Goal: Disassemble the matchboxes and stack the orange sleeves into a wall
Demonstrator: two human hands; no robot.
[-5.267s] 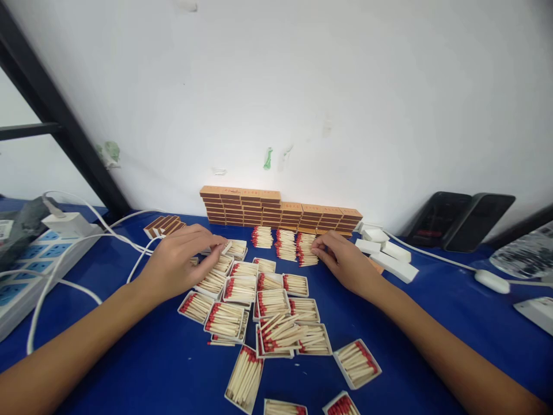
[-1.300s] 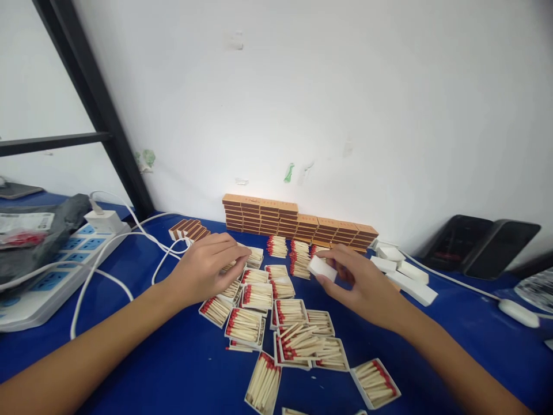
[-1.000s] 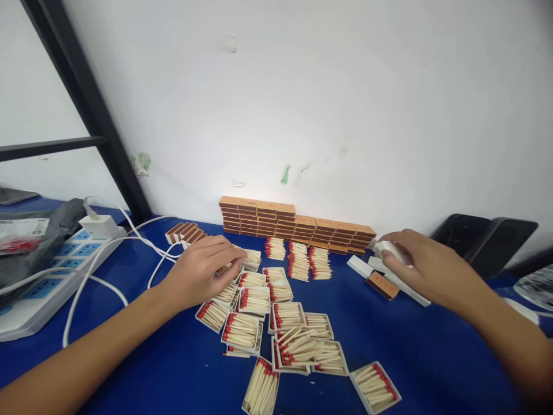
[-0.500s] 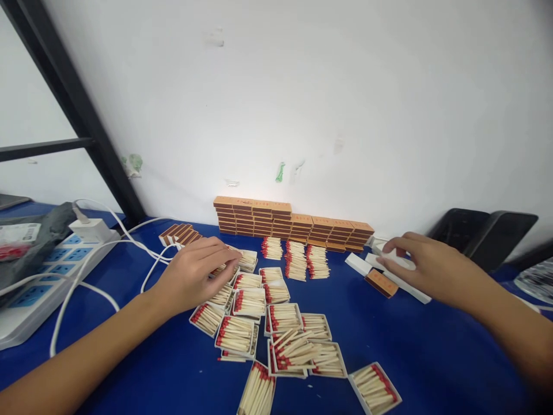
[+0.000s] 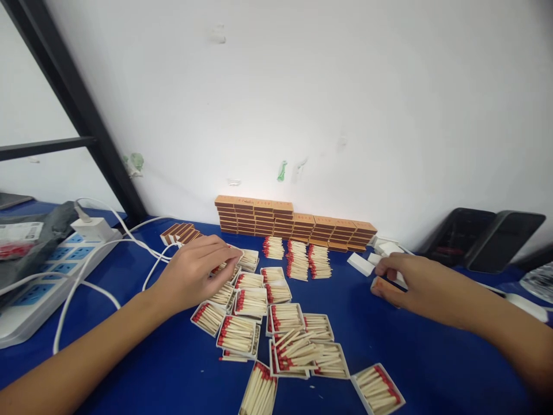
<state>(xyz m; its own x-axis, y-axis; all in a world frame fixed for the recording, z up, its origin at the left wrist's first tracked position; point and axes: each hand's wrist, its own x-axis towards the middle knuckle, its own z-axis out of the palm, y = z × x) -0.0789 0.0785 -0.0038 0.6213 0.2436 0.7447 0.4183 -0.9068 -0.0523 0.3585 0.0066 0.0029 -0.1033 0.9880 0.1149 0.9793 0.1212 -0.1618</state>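
Observation:
My left hand (image 5: 199, 268) hovers or rests over the left group of open matchbox trays, fingers bent and a gap between thumb and forefinger. Matches show through that gap, and I see nothing held. Under and beside it are white trays full of red-tipped matches (image 5: 250, 302). At the right, my right hand (image 5: 404, 281) has its thumb and fingers around an orange-brown matchbox (image 5: 381, 284), partly hidden by the thumb. White empty-looking trays (image 5: 360, 264) lie just beyond that hand.
Stacked closed matchboxes (image 5: 276, 219) line the wall. Loose match piles (image 5: 298, 260) lie before them. More boxes (image 5: 180, 233) sit at left, near white cables and a power strip (image 5: 64, 271). Two dark phone-like devices (image 5: 503, 242) lean at right. Filled trays (image 5: 378, 389) reach the front.
My right hand has come down and toward me from above the white trays onto the orange-brown matchbox, closing around it. My left hand has stayed put.

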